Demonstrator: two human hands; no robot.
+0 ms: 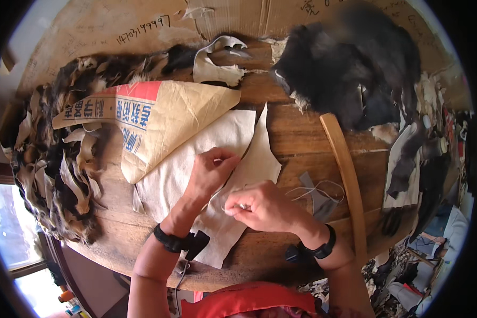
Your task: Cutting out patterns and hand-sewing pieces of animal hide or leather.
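Note:
A pale hide (201, 143) lies flat on the wooden table with its whitish skin side up. A dark slit runs down it, and a narrower hide strip (262, 159) lies on the slit's right. My left hand (212, 172) is closed in a pinch at the edge of this slit. Just below and to the right, my right hand (259, 206) is curled shut around a small tool with a shiny metal end (244, 206); the rest of it is hidden in my fingers. A folded brown paper pattern (191, 114) covers the hide's upper left part.
Fur scraps (63, 164) are heaped along the left rim of the table (302, 138). A black fur pelt (344, 69) lies at the far right. To my right are a curved wooden stick (344, 180), a grey scrap (320, 204) and a looped white cord (331, 191).

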